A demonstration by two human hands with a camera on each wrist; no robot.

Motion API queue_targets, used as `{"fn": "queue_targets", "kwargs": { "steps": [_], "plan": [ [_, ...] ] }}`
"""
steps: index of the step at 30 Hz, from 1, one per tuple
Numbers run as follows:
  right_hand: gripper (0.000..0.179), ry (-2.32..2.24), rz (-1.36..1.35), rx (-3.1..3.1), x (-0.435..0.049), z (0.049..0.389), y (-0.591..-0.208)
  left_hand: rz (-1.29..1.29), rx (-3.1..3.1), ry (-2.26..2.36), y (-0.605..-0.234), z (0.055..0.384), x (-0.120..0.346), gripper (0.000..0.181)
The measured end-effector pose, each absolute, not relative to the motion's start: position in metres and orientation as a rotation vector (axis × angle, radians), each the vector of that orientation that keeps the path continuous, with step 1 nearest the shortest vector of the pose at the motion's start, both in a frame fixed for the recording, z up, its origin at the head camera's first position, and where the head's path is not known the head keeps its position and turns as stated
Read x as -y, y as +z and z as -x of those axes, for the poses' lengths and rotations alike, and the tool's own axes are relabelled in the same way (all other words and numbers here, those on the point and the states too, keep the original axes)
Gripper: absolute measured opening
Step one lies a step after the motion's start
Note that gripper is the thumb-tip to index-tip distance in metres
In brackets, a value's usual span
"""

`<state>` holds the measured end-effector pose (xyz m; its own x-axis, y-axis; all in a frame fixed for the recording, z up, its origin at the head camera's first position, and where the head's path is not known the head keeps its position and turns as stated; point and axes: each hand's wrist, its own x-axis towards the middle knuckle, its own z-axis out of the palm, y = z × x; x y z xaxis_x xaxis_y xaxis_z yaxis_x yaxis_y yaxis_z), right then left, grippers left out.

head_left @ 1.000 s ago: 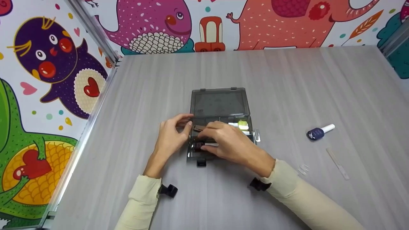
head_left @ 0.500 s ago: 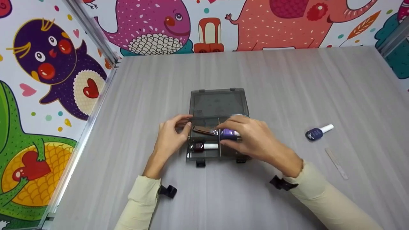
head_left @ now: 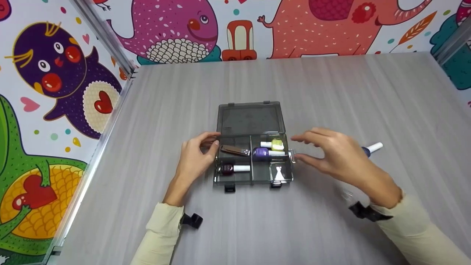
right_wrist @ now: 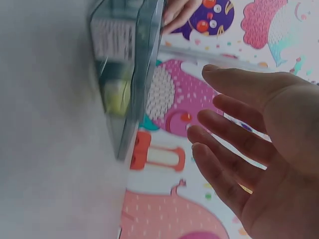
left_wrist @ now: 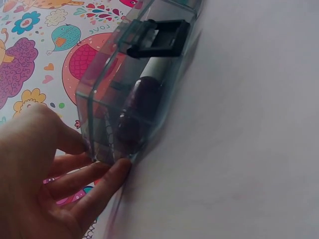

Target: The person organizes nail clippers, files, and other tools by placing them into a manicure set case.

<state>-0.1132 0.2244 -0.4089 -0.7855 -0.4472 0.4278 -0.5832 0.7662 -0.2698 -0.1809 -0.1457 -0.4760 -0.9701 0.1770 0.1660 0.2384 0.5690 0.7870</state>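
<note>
A smoky clear plastic storage box point(head_left: 262, 176) lies on the table with its lid raised at the back. My left hand point(head_left: 197, 156) holds its left end, thumb at the rim; the left wrist view shows fingertips against the lower corner of the box point(left_wrist: 164, 94). Inside, a nail clipper point(head_left: 234, 150) lies back left and a dark red nail polish bottle point(head_left: 227, 169) front left. A purple nail polish bottle point(head_left: 261, 152) lies back right, beside a yellow one point(head_left: 277, 144). Right of the box, my right hand point(head_left: 338, 158) holds nothing, fingers apart from the thumb.
A dark blue nail polish bottle with a white cap point(head_left: 374, 148) lies to the right, partly behind my right hand. Small clear pieces point(head_left: 347, 195) are on the table near the right wrist. Two black latches hang at the box's front. Cartoon-printed walls stand behind and left.
My right hand has carried the purple nail polish into the back right of the box, let go and drawn off to the right. My left hand has stayed on the box.
</note>
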Motion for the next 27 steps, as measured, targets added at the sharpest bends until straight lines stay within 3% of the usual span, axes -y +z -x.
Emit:
{"fn": "queue_targets", "kwargs": {
  "steps": [17,27],
  "plan": [
    [0.047,0.582,-0.589,2.818,-0.322,0.098,-0.417,0.348,2.714,-1.387,-0.476,0.179,0.145,0.029],
    [0.041,0.503,-0.533,2.932,-0.358,0.097,-0.43,0.337,2.719,-1.39,-0.475,0.181,0.144,0.028]
  ]
}}
